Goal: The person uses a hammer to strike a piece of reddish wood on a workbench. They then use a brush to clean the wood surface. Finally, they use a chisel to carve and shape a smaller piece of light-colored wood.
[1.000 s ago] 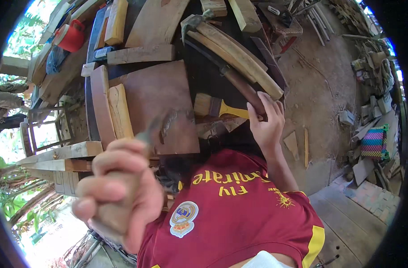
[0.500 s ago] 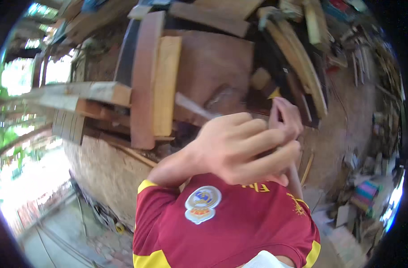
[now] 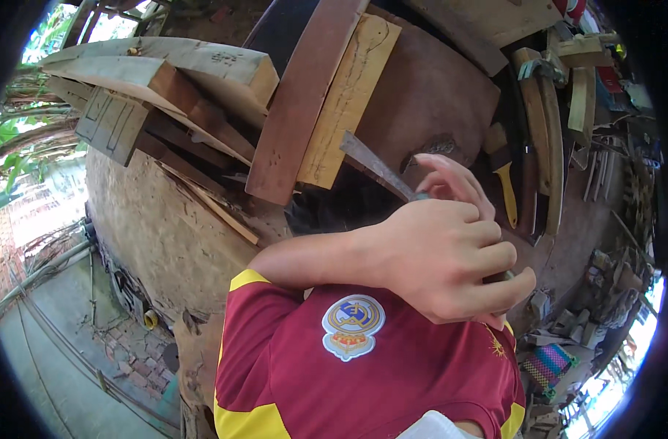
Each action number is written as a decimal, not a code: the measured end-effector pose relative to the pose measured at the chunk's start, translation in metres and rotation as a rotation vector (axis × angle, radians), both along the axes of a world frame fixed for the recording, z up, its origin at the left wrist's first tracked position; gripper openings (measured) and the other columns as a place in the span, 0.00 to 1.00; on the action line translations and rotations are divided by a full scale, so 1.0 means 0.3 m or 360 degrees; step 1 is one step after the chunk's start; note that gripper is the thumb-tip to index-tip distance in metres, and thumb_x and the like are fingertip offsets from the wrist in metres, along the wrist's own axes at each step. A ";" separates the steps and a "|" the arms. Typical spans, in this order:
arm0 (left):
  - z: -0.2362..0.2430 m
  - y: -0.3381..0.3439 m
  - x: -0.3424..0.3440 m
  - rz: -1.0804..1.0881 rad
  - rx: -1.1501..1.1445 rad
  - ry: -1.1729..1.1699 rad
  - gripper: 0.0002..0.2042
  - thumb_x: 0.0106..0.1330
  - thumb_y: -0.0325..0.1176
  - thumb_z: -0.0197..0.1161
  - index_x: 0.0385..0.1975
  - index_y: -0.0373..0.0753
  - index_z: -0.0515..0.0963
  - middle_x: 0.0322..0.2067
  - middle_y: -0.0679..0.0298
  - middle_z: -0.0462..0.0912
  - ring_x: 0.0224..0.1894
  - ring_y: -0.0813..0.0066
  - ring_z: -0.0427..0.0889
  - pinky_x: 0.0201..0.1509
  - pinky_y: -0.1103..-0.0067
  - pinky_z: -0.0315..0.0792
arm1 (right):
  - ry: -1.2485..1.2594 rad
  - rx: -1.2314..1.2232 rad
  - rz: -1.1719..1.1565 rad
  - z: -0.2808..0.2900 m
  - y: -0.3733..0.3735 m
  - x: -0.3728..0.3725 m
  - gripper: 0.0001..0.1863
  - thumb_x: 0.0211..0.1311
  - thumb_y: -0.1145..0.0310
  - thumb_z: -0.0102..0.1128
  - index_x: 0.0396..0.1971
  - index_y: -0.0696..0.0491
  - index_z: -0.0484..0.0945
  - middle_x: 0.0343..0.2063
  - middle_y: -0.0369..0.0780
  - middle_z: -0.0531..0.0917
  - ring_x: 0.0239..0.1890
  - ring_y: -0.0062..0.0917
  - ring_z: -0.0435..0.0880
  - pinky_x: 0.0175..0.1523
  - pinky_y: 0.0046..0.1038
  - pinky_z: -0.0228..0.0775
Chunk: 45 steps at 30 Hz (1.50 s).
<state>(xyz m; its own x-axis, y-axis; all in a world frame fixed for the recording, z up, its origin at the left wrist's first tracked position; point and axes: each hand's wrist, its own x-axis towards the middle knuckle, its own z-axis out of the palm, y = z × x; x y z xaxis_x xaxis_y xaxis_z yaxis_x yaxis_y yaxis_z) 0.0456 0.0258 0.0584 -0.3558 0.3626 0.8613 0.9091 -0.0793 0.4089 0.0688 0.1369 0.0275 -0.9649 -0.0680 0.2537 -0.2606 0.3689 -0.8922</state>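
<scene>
A chisel [image 3: 374, 164] points up and to the left, its flat steel blade bare. My left hand [image 3: 454, 260] is closed round its handle, knuckles toward me, and most of the handle is hidden. Behind it, partly covered, is my right hand [image 3: 457, 181]; its visible fingers are apart and curved close to the base of the blade. Its thumb and palm do not show. Just right of my hands lies a paintbrush [image 3: 508, 192] with a yellow handle. Beyond the blade tip is a pale yellow wooden board [image 3: 348, 99] with dark pencil-like marks, alongside a reddish-brown plank [image 3: 297, 110].
Thick timber beams [image 3: 158, 77] stick out at the left. Behind my hands is a wide brown wooden panel [image 3: 436, 88]. A long wooden piece with a metal clamp-like end [image 3: 539, 69] stands at the right. A woven coloured basket [image 3: 550, 366] sits at the lower right.
The view has turned, so the boards now sit farther right and higher. My right hand has come away from the paintbrush toward the chisel blade, its fingers more apart. My left hand keeps the chisel.
</scene>
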 end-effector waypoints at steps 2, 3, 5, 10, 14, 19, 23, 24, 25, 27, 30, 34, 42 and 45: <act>0.006 -0.024 0.004 -0.0025 -0.0063 -0.0001 0.17 0.62 0.46 0.61 0.37 0.37 0.79 0.26 0.66 0.74 0.24 0.77 0.72 0.27 0.80 0.66 | 0.0102 -0.0183 0.0100 -0.003 -0.036 -0.011 0.26 0.67 0.55 0.44 0.45 0.64 0.77 0.39 0.50 0.83 0.28 0.26 0.82 0.29 0.22 0.71; 0.008 -0.032 0.007 -0.0041 -0.0096 -0.0001 0.16 0.62 0.46 0.61 0.37 0.37 0.79 0.26 0.66 0.75 0.25 0.76 0.73 0.28 0.80 0.67 | 0.0179 -0.0271 0.0156 -0.009 -0.043 -0.018 0.27 0.69 0.53 0.43 0.45 0.65 0.77 0.39 0.52 0.83 0.29 0.27 0.83 0.29 0.22 0.72; -0.005 -0.034 0.022 0.0058 0.0042 -0.0022 0.19 0.59 0.47 0.61 0.39 0.36 0.79 0.28 0.64 0.76 0.29 0.71 0.75 0.32 0.77 0.70 | 0.0073 -0.0476 0.0377 0.000 -0.034 -0.017 0.15 0.66 0.69 0.50 0.48 0.59 0.78 0.45 0.49 0.83 0.39 0.27 0.83 0.40 0.24 0.75; 0.010 -0.185 -0.007 0.0329 -0.0249 -0.0115 0.22 0.56 0.48 0.64 0.44 0.38 0.80 0.40 0.61 0.80 0.42 0.65 0.77 0.45 0.69 0.72 | -0.0138 -0.0506 0.0440 0.019 -0.012 -0.008 0.16 0.64 0.69 0.58 0.47 0.62 0.75 0.44 0.51 0.82 0.46 0.35 0.84 0.49 0.30 0.78; 0.016 -0.388 0.000 0.0758 -0.0821 -0.0436 0.26 0.45 0.46 0.74 0.46 0.43 0.82 0.50 0.62 0.82 0.53 0.59 0.76 0.56 0.62 0.68 | 0.0309 -0.0510 0.0336 -0.057 -0.006 -0.050 0.19 0.57 0.83 0.65 0.48 0.60 0.73 0.45 0.51 0.82 0.42 0.28 0.85 0.48 0.27 0.78; -0.018 -0.476 0.008 0.1151 -0.1493 -0.0745 0.32 0.37 0.33 0.75 0.51 0.41 0.80 0.59 0.61 0.75 0.61 0.56 0.70 0.66 0.59 0.59 | 0.0181 -0.0547 0.0124 -0.061 0.030 -0.056 0.17 0.61 0.80 0.63 0.48 0.58 0.72 0.45 0.49 0.82 0.41 0.26 0.84 0.49 0.27 0.77; -0.075 -0.467 -0.015 0.1210 -0.1371 -0.0691 0.27 0.45 0.32 0.72 0.51 0.41 0.79 0.58 0.64 0.76 0.60 0.63 0.71 0.64 0.61 0.60 | 0.0128 -0.0641 0.0138 -0.041 0.042 -0.058 0.18 0.62 0.79 0.62 0.50 0.58 0.69 0.47 0.50 0.80 0.43 0.26 0.84 0.50 0.27 0.77; -0.092 -0.460 -0.028 0.1257 -0.1320 -0.0669 0.26 0.46 0.32 0.72 0.51 0.41 0.79 0.58 0.64 0.76 0.60 0.63 0.71 0.63 0.62 0.60 | 0.0160 -0.0609 0.0133 -0.036 0.044 -0.060 0.17 0.62 0.79 0.62 0.50 0.58 0.69 0.47 0.50 0.80 0.43 0.26 0.84 0.50 0.27 0.77; -0.104 -0.451 -0.037 0.1306 -0.1276 -0.0647 0.26 0.47 0.32 0.72 0.50 0.41 0.79 0.57 0.64 0.76 0.59 0.64 0.71 0.63 0.62 0.61 | 0.0188 -0.0583 0.0130 -0.031 0.046 -0.061 0.17 0.62 0.79 0.62 0.50 0.58 0.69 0.47 0.50 0.80 0.43 0.27 0.84 0.50 0.28 0.77; -0.118 -0.434 -0.055 0.1374 -0.1227 -0.0627 0.25 0.48 0.32 0.72 0.50 0.41 0.79 0.57 0.64 0.76 0.59 0.64 0.72 0.61 0.63 0.62 | 0.0202 -0.0580 0.0137 -0.026 0.048 -0.062 0.17 0.62 0.79 0.62 0.50 0.58 0.69 0.47 0.50 0.80 0.43 0.27 0.83 0.49 0.28 0.77; -0.126 -0.427 -0.068 0.1406 -0.1189 -0.0617 0.23 0.49 0.32 0.72 0.49 0.40 0.80 0.56 0.65 0.77 0.58 0.64 0.72 0.60 0.64 0.64 | 0.0154 -0.0650 0.0186 -0.024 0.045 -0.072 0.18 0.62 0.78 0.62 0.50 0.59 0.69 0.48 0.51 0.80 0.44 0.27 0.83 0.50 0.28 0.77; -0.124 -0.433 -0.067 0.1358 -0.1077 -0.0615 0.22 0.46 0.29 0.74 0.45 0.38 0.82 0.53 0.62 0.80 0.56 0.60 0.76 0.59 0.67 0.68 | 0.0049 -0.0791 0.0270 -0.006 0.024 -0.090 0.19 0.61 0.76 0.64 0.50 0.59 0.69 0.48 0.51 0.80 0.44 0.28 0.84 0.50 0.28 0.77; -0.136 -0.457 -0.044 0.1421 -0.0821 -0.0691 0.17 0.49 0.30 0.73 0.40 0.35 0.82 0.48 0.58 0.82 0.51 0.56 0.78 0.54 0.67 0.73 | -0.0026 -0.0654 0.0406 0.039 -0.030 -0.119 0.14 0.58 0.77 0.66 0.43 0.60 0.73 0.43 0.48 0.84 0.40 0.25 0.86 0.45 0.24 0.79; -0.135 -0.456 -0.041 0.1424 -0.0831 -0.0694 0.17 0.49 0.30 0.73 0.40 0.34 0.82 0.49 0.57 0.81 0.52 0.56 0.78 0.54 0.67 0.73 | -0.0001 -0.0601 0.0441 0.038 -0.044 -0.135 0.14 0.57 0.79 0.66 0.42 0.59 0.74 0.41 0.47 0.85 0.39 0.24 0.87 0.44 0.22 0.79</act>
<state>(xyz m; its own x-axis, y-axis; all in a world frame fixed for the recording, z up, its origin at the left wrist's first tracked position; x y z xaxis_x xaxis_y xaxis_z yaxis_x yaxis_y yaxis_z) 0.0334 -0.1111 0.0179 -0.9027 0.1059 0.4170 0.3244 0.8042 0.4981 0.0282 0.1238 0.0390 -0.9236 -0.2259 0.3097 -0.3029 -0.0651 -0.9508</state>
